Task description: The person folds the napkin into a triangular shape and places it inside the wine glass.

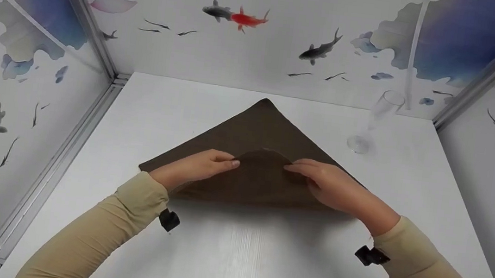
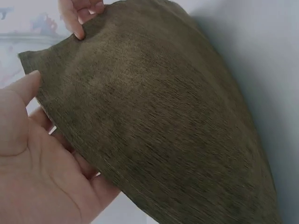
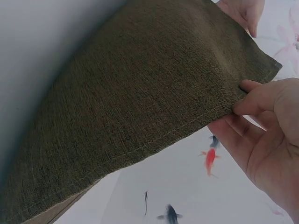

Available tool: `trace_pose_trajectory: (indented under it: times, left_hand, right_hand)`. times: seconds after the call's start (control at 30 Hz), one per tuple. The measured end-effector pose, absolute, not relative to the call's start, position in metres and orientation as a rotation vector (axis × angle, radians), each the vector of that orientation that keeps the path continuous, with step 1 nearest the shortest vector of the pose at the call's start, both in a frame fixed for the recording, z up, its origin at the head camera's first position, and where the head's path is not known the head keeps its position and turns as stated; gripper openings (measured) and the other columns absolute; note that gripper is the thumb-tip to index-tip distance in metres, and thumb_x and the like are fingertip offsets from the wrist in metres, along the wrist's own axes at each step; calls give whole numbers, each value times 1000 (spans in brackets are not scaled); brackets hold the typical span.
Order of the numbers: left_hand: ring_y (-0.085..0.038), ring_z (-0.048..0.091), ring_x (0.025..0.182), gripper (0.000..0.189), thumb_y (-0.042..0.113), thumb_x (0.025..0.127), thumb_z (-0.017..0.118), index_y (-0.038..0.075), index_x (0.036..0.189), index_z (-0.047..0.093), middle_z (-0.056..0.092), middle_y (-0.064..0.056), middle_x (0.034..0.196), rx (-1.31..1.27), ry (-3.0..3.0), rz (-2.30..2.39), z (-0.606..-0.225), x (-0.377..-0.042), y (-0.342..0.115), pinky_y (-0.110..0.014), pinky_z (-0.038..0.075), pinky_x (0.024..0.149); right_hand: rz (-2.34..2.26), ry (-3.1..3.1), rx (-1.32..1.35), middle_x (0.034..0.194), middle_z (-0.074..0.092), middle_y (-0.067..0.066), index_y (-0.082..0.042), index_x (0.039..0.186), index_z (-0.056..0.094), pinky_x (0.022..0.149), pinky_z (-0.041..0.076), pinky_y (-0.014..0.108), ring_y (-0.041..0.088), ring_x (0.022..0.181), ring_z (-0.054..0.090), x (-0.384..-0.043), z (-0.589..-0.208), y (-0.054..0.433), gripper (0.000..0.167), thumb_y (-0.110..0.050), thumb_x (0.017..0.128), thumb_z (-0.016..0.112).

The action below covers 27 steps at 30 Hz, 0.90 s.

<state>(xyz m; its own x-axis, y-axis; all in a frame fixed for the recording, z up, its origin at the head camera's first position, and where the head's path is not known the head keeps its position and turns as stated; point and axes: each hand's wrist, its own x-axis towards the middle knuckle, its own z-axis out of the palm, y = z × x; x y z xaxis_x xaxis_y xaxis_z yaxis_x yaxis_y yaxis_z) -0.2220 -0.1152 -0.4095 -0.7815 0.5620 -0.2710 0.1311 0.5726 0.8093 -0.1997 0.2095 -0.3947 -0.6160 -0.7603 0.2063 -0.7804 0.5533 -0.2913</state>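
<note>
A dark brown cloth napkin [image 1: 263, 124] lies on the white table, its far corner pointing away from me and its near side raised in a curved fold. My left hand [image 1: 200, 164] pinches the raised edge on the left between thumb and fingers. On the right, my right hand [image 1: 333, 186] pinches the same edge. Between the two hands the edge bows upward. In the left wrist view the cloth [image 2: 154, 93] arches away from the palm, and its hemmed corner sticks out past the thumb. The right wrist view shows stitching along the hem of the cloth [image 3: 126, 93].
A clear stemmed glass [image 1: 358, 144] stands at the back right of the white table [image 1: 243, 259], beyond the cloth's right edge. White panels [image 1: 247, 59] printed with fish and blue shapes enclose the back and both sides. Metal rails [image 1: 57, 168] run along the corners.
</note>
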Motion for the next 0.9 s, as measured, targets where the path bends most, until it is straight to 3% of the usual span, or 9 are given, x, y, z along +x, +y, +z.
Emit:
trace_pose_trajectory:
  times: [0.1,0.43,0.67,0.9]
  left_hand:
    - [-32,37,137,62,42,100,52,0,145,43,42,-17,147,495,2289,1144,-418,-227,-122,-48,32,109]
    - [-33,30,140,71,45,98,54,-1,149,34,34,-19,152,332,2296,1185,-442,-238,-148,-48,27,112]
    - [-34,38,135,63,39,98,57,1,145,41,42,-18,147,287,2309,1236,-464,-243,-167,-49,31,109]
    - [-39,27,141,65,30,97,59,6,151,31,28,-22,154,215,2327,1262,-479,-248,-177,-53,30,109]
  right_hand:
    - [580,-2750,1332,124,61,10,-1,127,61,94,49,40,26,113,60,-209,-396,208,47,17,85,49]
    - [642,-2827,1245,128,60,14,0,128,61,99,45,42,28,119,56,-239,-398,204,44,15,88,48]
    - [652,-2820,1208,124,61,16,3,127,61,97,46,43,30,116,57,-259,-402,196,45,17,88,45]
    - [556,-2874,1161,126,58,19,4,129,59,98,45,45,33,118,55,-275,-406,196,42,15,92,44]
